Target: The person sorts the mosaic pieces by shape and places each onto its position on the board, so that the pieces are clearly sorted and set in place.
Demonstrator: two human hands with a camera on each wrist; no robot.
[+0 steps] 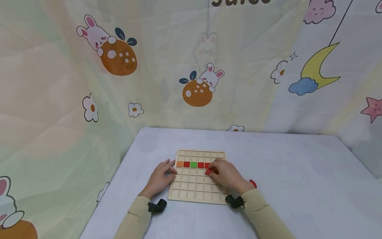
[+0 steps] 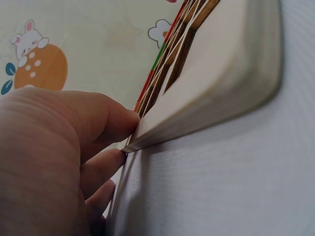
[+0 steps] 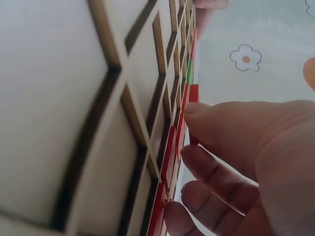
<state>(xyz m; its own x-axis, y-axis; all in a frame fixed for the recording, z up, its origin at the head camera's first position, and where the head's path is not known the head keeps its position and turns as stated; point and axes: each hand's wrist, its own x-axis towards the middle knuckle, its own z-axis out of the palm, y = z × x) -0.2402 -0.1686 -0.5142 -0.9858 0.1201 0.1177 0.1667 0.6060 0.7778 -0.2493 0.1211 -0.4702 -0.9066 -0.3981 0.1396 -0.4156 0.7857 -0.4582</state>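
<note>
1. My sleeves (image 1: 268,214) lie nearest, before the board (image 1: 198,195) on the table (image 1: 298,172).
2. My left hand (image 1: 159,177), fingers loosely spread, touches the board's left edge.
3. My right hand (image 1: 227,173) pinches a red tile (image 3: 194,92) over the board.
4. A row of tiles (image 1: 193,165) shows orange, red, green, red, red.

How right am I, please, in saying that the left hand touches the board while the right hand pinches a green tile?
The colour is wrong: the right hand pinches a red tile, as the right wrist view shows, while the left hand touches the board.
</note>
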